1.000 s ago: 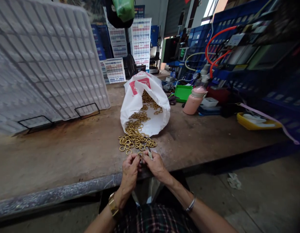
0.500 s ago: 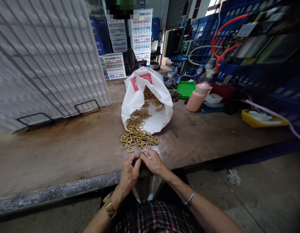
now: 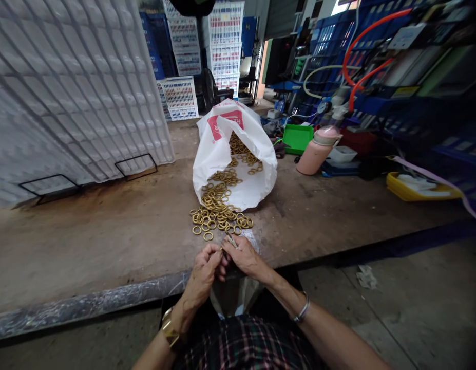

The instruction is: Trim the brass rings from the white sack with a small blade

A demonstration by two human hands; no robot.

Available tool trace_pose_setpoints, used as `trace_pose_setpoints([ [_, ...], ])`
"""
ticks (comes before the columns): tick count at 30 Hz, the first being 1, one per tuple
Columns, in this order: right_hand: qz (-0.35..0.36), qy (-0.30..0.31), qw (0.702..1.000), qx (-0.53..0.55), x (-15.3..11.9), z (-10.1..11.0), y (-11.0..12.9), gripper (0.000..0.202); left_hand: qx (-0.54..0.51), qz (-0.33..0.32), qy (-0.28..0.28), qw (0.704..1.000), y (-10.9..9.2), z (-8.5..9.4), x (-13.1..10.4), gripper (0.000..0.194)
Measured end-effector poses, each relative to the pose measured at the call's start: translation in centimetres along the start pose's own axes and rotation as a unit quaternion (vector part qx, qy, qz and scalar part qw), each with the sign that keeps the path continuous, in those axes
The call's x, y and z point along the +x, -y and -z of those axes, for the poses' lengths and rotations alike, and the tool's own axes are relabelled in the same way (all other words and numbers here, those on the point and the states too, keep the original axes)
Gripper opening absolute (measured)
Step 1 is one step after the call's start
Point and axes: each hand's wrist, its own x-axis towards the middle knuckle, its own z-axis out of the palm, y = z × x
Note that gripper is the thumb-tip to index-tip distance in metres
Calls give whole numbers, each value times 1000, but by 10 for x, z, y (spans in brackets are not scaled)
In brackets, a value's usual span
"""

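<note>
My left hand (image 3: 205,268) is closed in a pinch at the table's front edge, holding what looks like a brass ring (image 3: 222,251), mostly hidden by the fingers. Against it, my right hand (image 3: 242,255) is closed around a small slim metal tool (image 3: 232,241); its exact kind I cannot make out. The fingertips of both hands meet. Just beyond them lies a heap of loose brass rings (image 3: 218,209), spilling out of a white plastic bag (image 3: 256,192) with a red print. The bag lies on its side, mouth toward me, with more rings inside.
On the brown workbench (image 3: 145,231), stacked white plastic trays (image 3: 87,92) stand at left beside black wire frames (image 3: 135,167). To the right are a pink bottle (image 3: 317,152), a green tray (image 3: 298,139) and a yellow tray (image 3: 418,190). White crates (image 3: 224,56) stand behind.
My left hand's fingers have shifted and spread slightly beneath the pinch, and a bit of brass now shows at the fingertips. The right hand keeps its tool. The view has tilted slightly.
</note>
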Motion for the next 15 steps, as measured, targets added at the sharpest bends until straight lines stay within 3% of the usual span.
trace_pose_setpoints([
  [4, 3, -26, 999, -36, 3, 1, -2, 29, 4, -1, -8, 1000, 4, 2, 1, 31],
  [8, 23, -88, 976, -196, 4, 8, -6, 20, -20, 3, -23, 1000, 5, 2, 0, 33],
  [12, 49, -15, 924, -380, -3, 10, -7, 19, -30, 4, -42, 999, 4, 0, -2, 36],
  [15, 32, 33, 898, -437, -7, 7, -4, 22, -31, 0, -47, 998, 3, -2, -2, 37],
])
